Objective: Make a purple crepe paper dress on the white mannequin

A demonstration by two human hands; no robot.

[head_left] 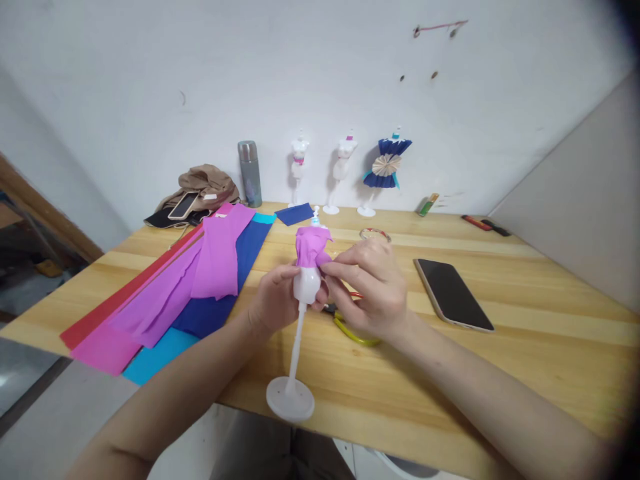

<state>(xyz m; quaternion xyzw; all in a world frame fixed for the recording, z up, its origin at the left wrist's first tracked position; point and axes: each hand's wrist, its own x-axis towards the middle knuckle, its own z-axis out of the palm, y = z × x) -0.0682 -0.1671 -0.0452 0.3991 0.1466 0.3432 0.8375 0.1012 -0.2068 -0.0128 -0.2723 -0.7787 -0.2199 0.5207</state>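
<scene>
Over the front edge of the surface [530, 373], head view: a small mannequin [307, 285] leans slightly, its round base low by the edge; can't tell if it touches. Left hand [274, 299] has its grip closed around the hips, thumb in front, fingers behind. Right hand [373, 287] pinches the side of the purple wrap [311, 245], low on the torso.

Step in hand, my read: fitting the wrap snug and gathering its loose side. Next move probably calls for a firm left hold and a careful tuck or fold of the pinched bit, without tearing it.

Looks: white glossy body on a thin stand, hips bare. Wrap covers chest to waist, wrinkled, top edge flaring out at the right of the view. Bluish band at the neck. Wrap's back hidden.

Scissors [357, 339] lie just below the right hand; matching purple sheets [215, 260] at left.
</scene>
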